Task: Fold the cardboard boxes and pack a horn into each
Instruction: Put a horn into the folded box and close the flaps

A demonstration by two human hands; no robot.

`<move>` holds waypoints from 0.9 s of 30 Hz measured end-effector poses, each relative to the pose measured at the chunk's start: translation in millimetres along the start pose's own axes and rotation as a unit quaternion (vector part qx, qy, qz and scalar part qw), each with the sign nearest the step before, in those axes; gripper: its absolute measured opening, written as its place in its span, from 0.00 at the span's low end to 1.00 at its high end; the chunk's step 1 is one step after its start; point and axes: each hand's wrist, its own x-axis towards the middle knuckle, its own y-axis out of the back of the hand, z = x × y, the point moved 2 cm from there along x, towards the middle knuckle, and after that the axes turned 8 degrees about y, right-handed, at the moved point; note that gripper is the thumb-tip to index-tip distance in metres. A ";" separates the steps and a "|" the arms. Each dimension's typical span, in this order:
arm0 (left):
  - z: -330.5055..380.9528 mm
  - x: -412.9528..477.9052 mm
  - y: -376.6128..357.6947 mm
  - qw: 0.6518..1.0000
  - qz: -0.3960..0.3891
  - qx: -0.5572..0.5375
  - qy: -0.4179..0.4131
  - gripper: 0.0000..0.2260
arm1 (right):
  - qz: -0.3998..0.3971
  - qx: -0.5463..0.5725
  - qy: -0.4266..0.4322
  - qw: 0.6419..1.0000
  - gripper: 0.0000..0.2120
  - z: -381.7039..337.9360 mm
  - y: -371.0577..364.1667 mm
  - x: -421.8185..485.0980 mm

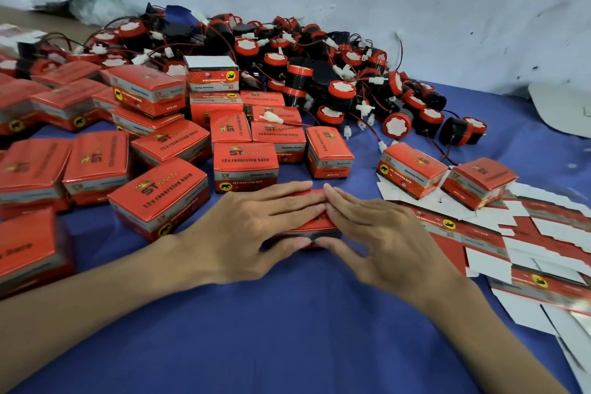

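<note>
Left fingers (287,200): straight, close together, lying flat across the top of the red box (307,230); thumb against its near side.
Right fingers (345,205): straight, slightly spread, on the same top, tips meeting the left hand's; thumb also on the near side.
Left hand (249,227), right hand (383,233): cover most of the box.
Box: on the blue cloth (287,329), centre.
Folded boxes (246,166): over twenty, left and behind; two apart, right.
Horns (319,73): dozens, piled behind.
Flat blanks (527,243): overlapping, right; count unclear.

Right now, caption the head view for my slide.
Left hand and right hand press a red cardboard box on the blue cloth.
</note>
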 end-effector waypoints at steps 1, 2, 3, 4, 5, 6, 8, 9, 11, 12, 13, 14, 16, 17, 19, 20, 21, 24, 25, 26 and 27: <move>0.5 -0.2 -1.1 1.000 0.011 0.005 -0.001 0.20 | -0.010 0.006 -0.003 1.000 0.18 -1.6 0.5 0.1; 1.5 0.1 -2.2 1.000 0.025 0.009 -0.004 0.19 | -0.023 0.008 -0.007 1.000 0.20 -3.1 3.3 0.4; 2.1 -0.4 -3.4 0.999 0.041 0.014 -0.006 0.18 | -0.056 0.006 -0.023 0.998 0.24 -3.8 5.5 1.0; 2.6 -1.1 -4.3 0.998 0.057 0.021 -0.004 0.18 | -0.111 -0.012 -0.065 0.992 0.28 -2.7 7.5 0.9; 3.5 -0.7 -4.3 0.997 0.073 0.032 -0.001 0.17 | -0.185 -0.044 -0.142 0.971 0.34 2.5 11.3 -1.1; 3.7 -1.0 -4.5 0.995 0.086 0.046 0.008 0.17 | -0.260 -0.079 -0.245 0.931 0.38 10.8 13.5 -7.3; 2.8 0.8 -4.4 0.992 0.101 0.069 0.028 0.18 | -0.349 -0.112 -0.427 0.827 0.42 23.8 21.4 -22.3; 2.3 0.9 -4.5 0.991 0.102 0.077 0.038 0.19 | -0.359 -0.099 -0.470 0.800 0.41 24.5 21.5 -28.4; 2.8 2.5 -4.0 0.991 0.095 0.085 0.047 0.19 | -0.353 -0.094 -0.471 0.803 0.33 19.6 19.1 -31.5; 3.2 3.3 -3.0 0.991 0.090 0.088 0.051 0.19 | -0.342 -0.103 -0.444 0.822 0.26 14.9 19.0 -27.7; 3.5 4.4 -2.5 0.991 0.086 0.091 0.054 0.19 | -0.331 -0.110 -0.412 0.842 0.19 9.7 19.8 -22.7; 3.8 5.6 -1.9 0.991 0.082 0.094 0.057 0.20 | -0.325 -0.107 -0.387 0.856 0.12 4.2 21.8 -17.0; 5.0 6.8 0.5 0.991 0.073 0.095 0.067 0.20 | -0.341 -0.098 -0.344 0.869 0.06 -4.3 24.2 -7.9; 5.2 7.4 2.2 0.990 0.068 0.096 0.076 0.20 | -0.361 -0.106 -0.317 0.871 0.07 -8.1 24.2 -4.0; 4.1 9.6 5.4 0.988 0.056 0.105 0.095 0.20 | -0.401 -0.120 -0.278 0.865 0.23 -12.1 20.3 0.2; 2.4 10.2 7.2 0.987 0.051 0.111 0.106 0.19 | -0.408 -0.118 -0.266 0.865 0.29 -15.4 20.5 4.9; 1.1 11.0 8.6 0.985 0.049 0.117 0.114 0.19 | -0.406 -0.110 -0.258 0.870 0.29 -20.7 24.7 10.1; -2.0 11.2 12.8 0.984 0.045 0.123 0.118 0.19 | -0.313 -0.129 -0.207 0.918 0.22 -27.4 55.4 27.5; -2.6 11.1 14.4 0.985 0.048 0.120 0.113 0.19 | -0.277 -0.132 -0.230 0.923 0.21 -24.3 70.5 31.2; -1.8 11.3 16.5 0.987 0.056 0.109 0.107 0.18 | -0.203 -0.142 -0.237 0.939 0.20 -18.8 85.0 33.6; -0.6 11.6 18.5 0.989 0.067 0.088 0.101 0.18 | -0.129 -0.148 -0.236 0.952 0.17 -10.9 94.6 33.1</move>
